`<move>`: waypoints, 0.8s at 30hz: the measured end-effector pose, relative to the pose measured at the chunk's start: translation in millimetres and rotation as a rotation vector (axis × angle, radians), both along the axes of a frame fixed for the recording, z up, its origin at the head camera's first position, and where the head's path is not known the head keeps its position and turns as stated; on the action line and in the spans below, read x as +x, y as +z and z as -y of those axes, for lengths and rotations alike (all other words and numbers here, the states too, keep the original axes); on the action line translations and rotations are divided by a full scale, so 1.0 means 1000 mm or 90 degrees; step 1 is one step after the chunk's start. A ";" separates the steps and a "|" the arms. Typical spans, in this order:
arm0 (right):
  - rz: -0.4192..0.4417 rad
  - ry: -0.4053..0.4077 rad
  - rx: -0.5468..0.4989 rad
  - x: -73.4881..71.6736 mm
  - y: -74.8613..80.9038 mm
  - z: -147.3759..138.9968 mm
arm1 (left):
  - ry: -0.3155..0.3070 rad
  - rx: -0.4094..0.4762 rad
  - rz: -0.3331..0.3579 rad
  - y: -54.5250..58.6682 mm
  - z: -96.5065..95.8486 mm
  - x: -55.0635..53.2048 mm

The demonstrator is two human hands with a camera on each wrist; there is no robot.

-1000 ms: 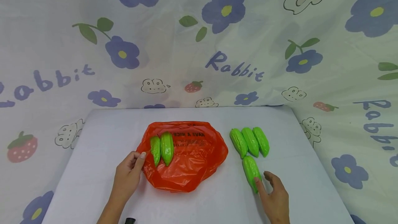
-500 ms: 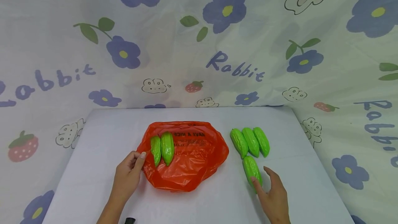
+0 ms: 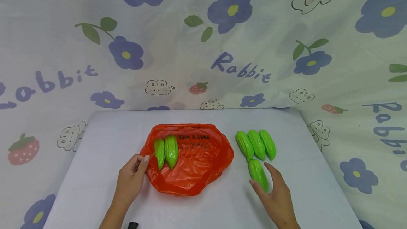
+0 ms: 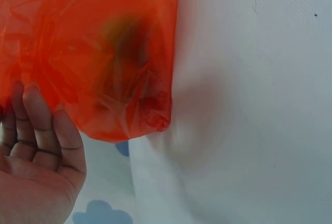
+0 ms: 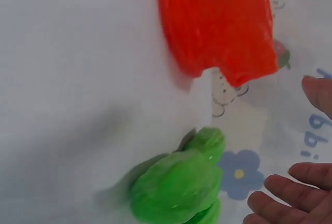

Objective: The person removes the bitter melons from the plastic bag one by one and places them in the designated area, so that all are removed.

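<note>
My left hand (image 3: 131, 177) pinches the left rim of a red plastic bag (image 3: 190, 179), which lies with its mouth spread open. Inside the bag, at its left, two shiny green bitter melons (image 3: 171, 152) lie side by side. My right hand (image 3: 277, 198) is open, with thumb and fingers spread on either side of a single bitter melon (image 3: 258, 175) right of the bag. In the right wrist view, that bitter melon (image 5: 176, 187) shows beside the fingers. From the left wrist, a dark blurred shape shows through the bag's wall.
Three more bitter melons (image 3: 255, 145) lie in a row just beyond the single one, whose far end meets the row. A black object (image 3: 133, 225) pokes in at the front edge of the white table (image 3: 111, 130). A patterned cloth (image 3: 190, 56) hangs behind.
My right hand has moved forward and slightly left, its thumb and fingers spreading wider over the single bitter melon. My left hand and the bag stay as they were.
</note>
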State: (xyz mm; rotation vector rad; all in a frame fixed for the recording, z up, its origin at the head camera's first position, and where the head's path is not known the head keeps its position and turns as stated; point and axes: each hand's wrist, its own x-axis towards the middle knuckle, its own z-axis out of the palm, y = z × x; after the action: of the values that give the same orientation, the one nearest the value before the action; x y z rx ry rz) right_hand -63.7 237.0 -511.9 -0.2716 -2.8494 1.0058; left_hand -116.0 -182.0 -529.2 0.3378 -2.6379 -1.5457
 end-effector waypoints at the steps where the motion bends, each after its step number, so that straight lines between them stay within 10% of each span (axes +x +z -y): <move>1: 0.002 0.009 -0.003 0.000 0.003 0.002 | 0.000 -0.001 0.000 0.000 0.000 0.000; 24: -0.198 0.259 -0.047 -0.038 0.036 0.067 | -0.008 0.002 0.004 0.003 -0.003 0.002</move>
State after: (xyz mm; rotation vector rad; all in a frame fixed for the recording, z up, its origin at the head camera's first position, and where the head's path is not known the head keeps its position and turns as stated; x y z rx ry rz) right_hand -101.7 169.6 -475.8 0.4391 -2.6336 1.1020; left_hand -113.8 -179.4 -526.1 0.3275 -2.6469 -1.5550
